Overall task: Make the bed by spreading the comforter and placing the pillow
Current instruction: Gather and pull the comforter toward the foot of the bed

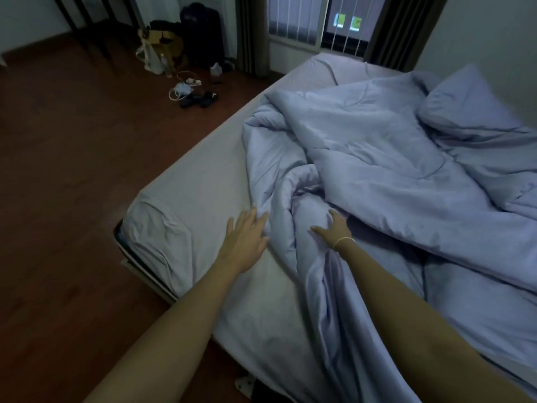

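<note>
The lavender comforter lies bunched mid-bed, pillow at two o'clock. The left hand rests spread against its edge; the right hand grips a fold.

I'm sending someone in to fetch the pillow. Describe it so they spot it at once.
Start at the bed with the pale fitted sheet and follow the rumpled comforter to the far right, by the wall. The pillow lies there, partly tucked against the comforter. It is the same lilac colour, but it is a plump, smooth block with a clear corner, not loose folds.
</note>
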The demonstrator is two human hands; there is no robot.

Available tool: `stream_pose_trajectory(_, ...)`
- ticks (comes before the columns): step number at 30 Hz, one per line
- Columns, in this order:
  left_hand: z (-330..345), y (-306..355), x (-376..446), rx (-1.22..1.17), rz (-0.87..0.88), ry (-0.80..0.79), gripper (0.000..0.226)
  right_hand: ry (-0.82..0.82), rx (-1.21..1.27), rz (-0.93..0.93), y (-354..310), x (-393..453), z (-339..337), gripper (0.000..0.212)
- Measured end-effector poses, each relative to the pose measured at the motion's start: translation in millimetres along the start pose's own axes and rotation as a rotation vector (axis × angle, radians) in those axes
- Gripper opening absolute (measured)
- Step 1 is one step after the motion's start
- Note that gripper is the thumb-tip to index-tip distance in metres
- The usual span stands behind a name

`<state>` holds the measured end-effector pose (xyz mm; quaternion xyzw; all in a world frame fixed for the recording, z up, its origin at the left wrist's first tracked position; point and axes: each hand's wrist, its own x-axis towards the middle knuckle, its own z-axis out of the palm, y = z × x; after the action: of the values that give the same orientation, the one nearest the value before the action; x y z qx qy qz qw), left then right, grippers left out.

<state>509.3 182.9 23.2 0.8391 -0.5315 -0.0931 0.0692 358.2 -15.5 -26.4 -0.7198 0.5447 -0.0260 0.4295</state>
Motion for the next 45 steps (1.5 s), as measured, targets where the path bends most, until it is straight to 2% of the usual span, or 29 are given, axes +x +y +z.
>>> stream_pose_trajectory(4, 1.7, -49.3, 2.8, -0.023, 0.017, 0.020, 0.059, -0.062, -0.184, 0.120, -15.9, 16.6, 28.9, 0.085)
stream_pose_trajectory(6, 3.2, -75.5, 7.3, -0.029, 0.021, 0.008, 0.058, -0.074, -0.084, 0.176, -24.0, 10.9, 42.5, 0.080)
stream_pose_trajectory(11, -4.2, -123.2, 36.2, -0.017, 0.053, -0.072, 0.058, -0.067, -0.069, 0.192, -35.7, -29.6, 77.6, 0.081)
stream_pose_trajectory(15, -14.9, -123.7, 60.4, -0.079, 0.200, -0.149, 0.060, 0.026, -0.084, 0.274, -44.8, -89.3, 82.8, 0.049)
stream_pose_trajectory(18, -11.6, -110.1, 72.4, -0.126, 0.307, -0.184, 0.061, 0.033, -0.050, 0.320, -50.9, -125.6, 84.6, 0.020)
stream_pose_trajectory(19, -8.7, -103.4, 73.4, -0.133, 0.337, -0.212, 0.061, 0.018, -0.047, 0.326, -54.4, -137.8, 87.5, 0.017)
stream_pose_trajectory(24, 9.9, -55.1, 70.1, -0.266, 0.459, -0.339, 0.062, -0.155, -0.025, 0.284, -69.1, -202.9, 123.4, 0.024)
stream_pose_trajectory(26, 26.6, -43.4, 72.3, -0.294, 0.479, -0.422, 0.074, -0.174, 0.015, 0.298, -66.6, -223.5, 136.6, 0.027)
stream_pose_trajectory(28, 45.1, -37.1, 75.0, -0.219, 0.430, -0.487, 0.095, -0.163, 0.060, 0.345, -61.2, -237.6, 141.5, 0.026)
stream_pose_trajectory(29, 55.4, -37.0, 73.7, -0.155, 0.407, -0.517, 0.098, -0.163, 0.070, 0.366, -58.1, -241.1, 141.8, 0.028)
stream_pose_trajectory(31, 74.3, -39.7, 67.8, -0.105, 0.366, -0.534, 0.090, -0.173, 0.097, 0.385, -49.8, -241.3, 141.5, 0.029)
stream_pose_trajectory(35, 96.1, -49.1, 62.5, -0.296, 0.222, -0.541, 0.057, -0.300, 0.100, 0.428, -32.8, -229.5, 147.3, 0.048)
stream_pose_trajectory(37, 97.6, -58.6, 63.6, -0.244, 0.281, -0.491, 0.052, -0.266, 0.221, 0.483, -24.5, -221.2, 146.2, 0.043)
stream_pose_trajectory(39, 93.9, -68.7, 63.6, -0.192, 0.361, -0.457, 0.050, -0.139, 0.256, 0.517, -12.6, -208.9, 141.0, 0.042)
stream_pose_trajectory(41, 80.2, -80.9, 60.4, -0.159, 0.430, -0.487, 0.050, 0.033, 0.194, 0.535, 1.8, -190.8, 132.7, 0.050)
stream_pose_trajectory(45, 43.2, -115.5, 64.2, 0.031, 0.440, -0.590, 0.046, 0.326, 0.320, 0.475, 2.4, -140.0, 103.6, 0.063)
